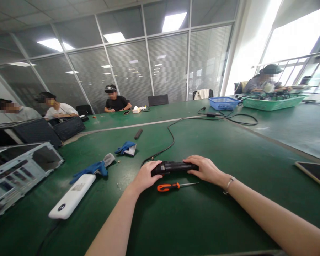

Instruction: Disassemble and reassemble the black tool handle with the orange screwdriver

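Observation:
A long black device (177, 166) lies sideways on the green table, with a black cable leading off near its left end. Around that left end my left hand (148, 175) is closed, thumb on the near side and fingers over the top. My right hand (202, 167) grips the other end, fingers on top and thumb in front. The palms hide both ends, and I cannot tell what kind of device it is. Just in front of it, touched by neither hand, is a screwdriver (168, 187) with an orange and black handle, its shaft pointing right.
Left of my hands are blue-grey gloves (126, 148), a white oblong device (73, 196) and a metal computer case (18, 174). A black cable (173, 137) runs toward a blue basket (224, 103) and green basket (273, 103). A phone-like slab (316, 173) lies right. Several people sit around the table.

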Demonstrator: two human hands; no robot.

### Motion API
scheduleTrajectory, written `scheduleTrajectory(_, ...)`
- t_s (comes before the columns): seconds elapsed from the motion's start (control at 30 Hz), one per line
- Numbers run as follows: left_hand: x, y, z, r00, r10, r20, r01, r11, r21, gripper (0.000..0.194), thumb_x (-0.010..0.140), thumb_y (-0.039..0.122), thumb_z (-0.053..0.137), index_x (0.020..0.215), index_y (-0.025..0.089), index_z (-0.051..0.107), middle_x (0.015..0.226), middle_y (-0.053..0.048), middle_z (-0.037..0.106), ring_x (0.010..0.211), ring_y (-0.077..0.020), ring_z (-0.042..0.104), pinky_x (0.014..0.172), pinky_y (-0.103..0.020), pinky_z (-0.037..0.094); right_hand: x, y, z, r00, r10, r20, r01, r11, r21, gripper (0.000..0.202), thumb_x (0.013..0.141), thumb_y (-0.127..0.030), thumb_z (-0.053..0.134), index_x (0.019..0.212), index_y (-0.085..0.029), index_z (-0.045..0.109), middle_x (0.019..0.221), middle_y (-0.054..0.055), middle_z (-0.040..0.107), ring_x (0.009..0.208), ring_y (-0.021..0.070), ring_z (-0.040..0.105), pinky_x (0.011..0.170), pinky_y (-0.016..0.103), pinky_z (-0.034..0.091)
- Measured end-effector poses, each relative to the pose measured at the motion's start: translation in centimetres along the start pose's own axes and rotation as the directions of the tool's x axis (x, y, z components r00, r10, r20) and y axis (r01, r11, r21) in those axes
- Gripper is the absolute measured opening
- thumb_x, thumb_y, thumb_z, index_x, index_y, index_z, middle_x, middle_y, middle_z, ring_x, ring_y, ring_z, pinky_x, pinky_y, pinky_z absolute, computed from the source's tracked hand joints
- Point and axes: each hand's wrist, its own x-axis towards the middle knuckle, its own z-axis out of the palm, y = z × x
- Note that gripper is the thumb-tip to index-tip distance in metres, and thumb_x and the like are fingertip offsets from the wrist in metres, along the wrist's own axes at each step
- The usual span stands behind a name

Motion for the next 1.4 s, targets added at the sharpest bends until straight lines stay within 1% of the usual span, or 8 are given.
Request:
scheduleTrajectory(0.17, 0.0, -0.2, 0.1, 1.0, -0.017, 0.002, 0.017, 1.0, -0.004, 0.057, 0.076, 0.025, 0.072, 0.129, 0.024, 0.053, 0.127, -0.006, 0.06, 0.116, -0.0258, 0.055, 0.104, -0.042, 0.039, 0.4, 0.2, -0.3, 0.998, 0.026, 0.058, -0.028, 0.999, 0.035, 0.042, 0.081, -0.039, 0.063, 0.121, -0.026, 0.058, 0.115, 0.005, 0.066, 0.101, 0.0226, 0.063, 0.089, 0.036, 0.049)
scheduleTrajectory(0.4, 0.0, 0.9, -1.2, 0.985, -0.102, 0.138, 0.119, 0.985, -0.125, 0.048, 0.079, 0.033, 0.068, 0.125, 0.023, 0.059, 0.119, -0.005, 0.066, 0.105, -0.0248, 0.062, 0.095, -0.037, 0.047, 0.0, -0.6, -1.6, 0.992, -0.019, 0.121, 0.009, 0.997, 0.083, 0.04, 0.089, -0.043, 0.052, 0.126, -0.029, 0.056, 0.115, 0.005, 0.066, 0.098, 0.0219, 0.064, 0.086, 0.035, 0.05)
scheduleTrajectory(0.53, 0.2, 1.0, -1.0, 0.996, -0.059, 0.068, 0.062, 0.997, -0.043, 0.048, 0.079, 0.028, 0.068, 0.126, 0.021, 0.058, 0.126, -0.008, 0.061, 0.114, -0.0266, 0.057, 0.102, -0.041, 0.041, 0.2, -0.9, -1.5, 0.995, -0.065, 0.07, 0.063, 0.997, 0.04, 0.039, 0.089, -0.038, 0.054, 0.127, -0.026, 0.056, 0.122, 0.007, 0.062, 0.108, 0.0242, 0.059, 0.095, 0.039, 0.045)
scheduleTrajectory(0.67, 0.4, 0.6, -0.5, 0.997, -0.023, 0.069, 0.024, 1.0, -0.004, 0.053, 0.077, 0.024, 0.07, 0.127, 0.02, 0.056, 0.129, -0.009, 0.058, 0.119, -0.027, 0.054, 0.106, -0.043, 0.038, 0.5, -0.7, -1.1, 0.997, -0.068, 0.047, 0.065, 0.996, 0.055, 0.039, 0.087, -0.036, 0.058, 0.123, -0.023, 0.058, 0.113, 0.009, 0.066, 0.102, 0.0234, 0.06, 0.092, 0.039, 0.047)
scheduleTrajectory(0.9, 0.0, -0.2, -0.4, 0.998, -0.056, 0.043, 0.059, 0.995, -0.082, 0.05, 0.086, 0.033, 0.061, 0.133, 0.023, 0.05, 0.132, -0.007, 0.057, 0.119, -0.0247, 0.054, 0.104, -0.041, 0.04, 0.6, -0.3, -0.8, 0.998, -0.054, 0.039, 0.053, 0.999, 0.011, 0.039, 0.091, -0.041, 0.05, 0.127, -0.026, 0.056, 0.118, 0.008, 0.065, 0.106, 0.0237, 0.06, 0.094, 0.04, 0.047)
scheduleTrajectory(1.13, 0.2, -0.4, -0.3, 1.0, 0.011, -0.004, -0.011, 0.994, -0.105, 0.039, 0.091, 0.033, 0.053, 0.129, 0.026, 0.054, 0.131, -0.002, 0.058, 0.124, -0.021, 0.051, 0.109, -0.04, 0.035, 1.0, 0.3, -0.6, 0.999, -0.018, 0.031, 0.016, 0.998, 0.067, 0.039, 0.093, -0.043, 0.045, 0.128, -0.029, 0.055, 0.12, 0.005, 0.064, 0.102, 0.0214, 0.063, 0.089, 0.036, 0.049)
scheduleTrajectory(1.27, 0.2, -0.4, -0.3, 1.0, 0.003, 0.011, -0.002, 0.994, -0.106, 0.048, 0.084, 0.03, 0.064, 0.13, 0.027, 0.053, 0.13, -0.003, 0.058, 0.124, -0.0231, 0.05, 0.108, -0.041, 0.036, 1.0, 0.4, -0.6, 1.0, -0.007, 0.0, 0.007, 0.992, 0.128, 0.038, 0.087, -0.042, 0.055, 0.123, -0.029, 0.06, 0.116, 0.004, 0.065, 0.095, 0.0203, 0.065, 0.084, 0.033, 0.051)
scheduleTrajectory(1.4, 0.1, -0.4, -0.3, 0.999, -0.026, 0.026, 0.029, 0.995, -0.099, 0.066, 0.072, 0.018, 0.074, 0.133, 0.029, 0.05, 0.133, -0.003, 0.056, 0.123, -0.0247, 0.051, 0.109, -0.042, 0.035, 0.8, 0.4, -0.4, 0.996, 0.031, -0.08, -0.015, 0.983, 0.185, 0.035, 0.085, -0.041, 0.059, 0.118, -0.029, 0.063, 0.116, 0.004, 0.066, 0.096, 0.0207, 0.065, 0.085, 0.034, 0.05)
